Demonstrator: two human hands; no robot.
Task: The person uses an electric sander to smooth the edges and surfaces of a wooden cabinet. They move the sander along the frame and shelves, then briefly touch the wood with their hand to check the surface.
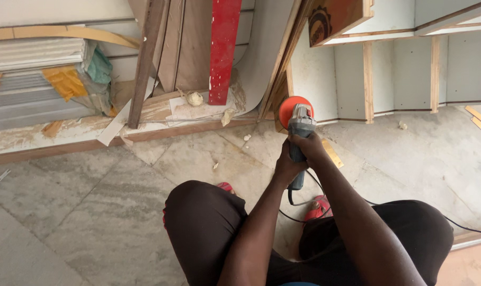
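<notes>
Grey marble-patterned floor tiles fill the near and left part of the head view, dusty and scattered with small pale scraps. Along the far edge runs a low wooden ledge, and on it lean several boards: a dark wooden plank, brown panels behind it, and a red board standing nearly upright. Far left lies a stack of grey and white sheets with crumpled yellow and green wrapping beside it. To the far right stands a white panel with light wooden battens fixed across it, and a brown board rests above it.

The person is crouched, both knees in dark shorts low in the frame, with red sandals showing between them on the floor. Both arms reach forward to an angle grinder held at the middle of the view, just in front of the knees. Its grey body points away from the person, and its orange disc sits at the far end, close against the foot of the slanted wooden boards where they meet the white panel. The left hand has its fingers wrapped tight around the near part of the grinder's handle. The right hand has its fingers closed over the body just behind the head. A black cord trails from the handle's near end, running right across the floor past the right knee.
</notes>
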